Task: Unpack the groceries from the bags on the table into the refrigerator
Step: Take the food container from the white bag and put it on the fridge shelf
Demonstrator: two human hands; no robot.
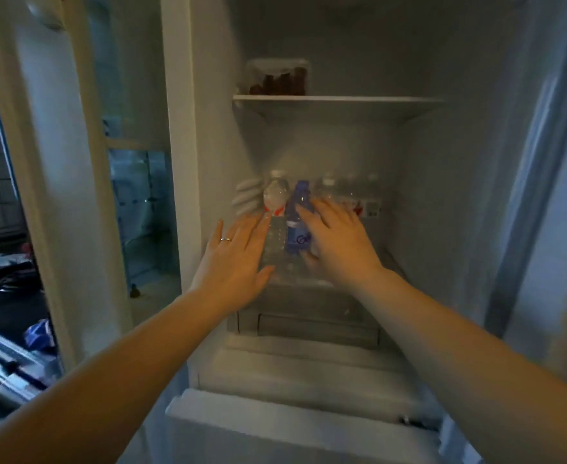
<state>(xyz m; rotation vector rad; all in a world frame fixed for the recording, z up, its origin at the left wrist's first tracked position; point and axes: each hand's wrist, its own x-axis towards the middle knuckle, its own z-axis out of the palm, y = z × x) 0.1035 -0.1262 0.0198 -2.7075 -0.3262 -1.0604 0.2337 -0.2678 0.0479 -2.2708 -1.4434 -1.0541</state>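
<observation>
Both my arms reach into the open refrigerator (442, 195). On its middle shelf stand several plastic bottles: a clear one with a red and white label (275, 195) and a blue-labelled one (298, 226) in front, more clear bottles (345, 192) behind to the right. My left hand (235, 259), a ring on one finger, lies with straight fingers against the left side of the clear front bottle. My right hand (339, 242) has spread fingers on the right side of the blue-labelled bottle, thumb below it. The two bottles sit between my hands.
A clear tub with dark food (278, 78) sits on the upper shelf (342, 99). Drawers (308, 323) lie below the bottle shelf. The open door with glass bins (138, 209) stands at left. Dark clutter lies on the floor at far left (4, 272).
</observation>
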